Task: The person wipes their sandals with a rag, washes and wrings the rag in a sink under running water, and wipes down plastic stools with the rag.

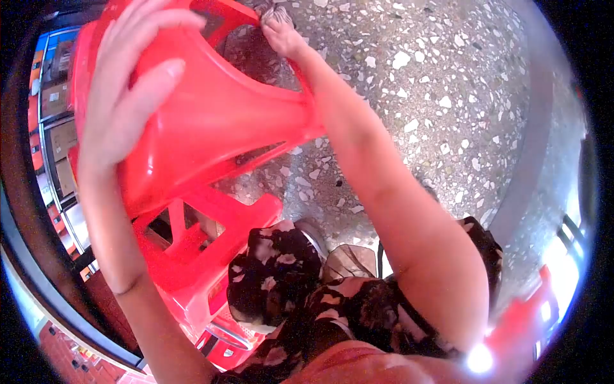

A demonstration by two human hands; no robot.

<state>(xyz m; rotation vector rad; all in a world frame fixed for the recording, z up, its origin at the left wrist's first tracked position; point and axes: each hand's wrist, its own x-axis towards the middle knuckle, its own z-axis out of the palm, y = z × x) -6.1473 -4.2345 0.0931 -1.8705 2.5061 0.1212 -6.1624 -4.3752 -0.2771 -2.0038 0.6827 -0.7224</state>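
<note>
A red plastic stool [236, 109] lies tipped on its side in the upper left, its legs pointing right. My left hand [131, 96] rests on the stool near its seat end, fingers stretched out and apart. At the top, my right hand [284, 38] is closed around a crumpled grey striped cloth [275, 14], against one of the stool's legs. Part of the cloth is hidden by the fingers. Beneath the tipped stool is a second red plastic stool [256, 214], partly covered by it.
Shelves with cardboard boxes [62, 139] stand along the left. Speckled stone floor [416, 96] stretches to the right. My knee in dark floral cloth [275, 275] is close below the stools. A blurred red object [521, 320] shows at lower right.
</note>
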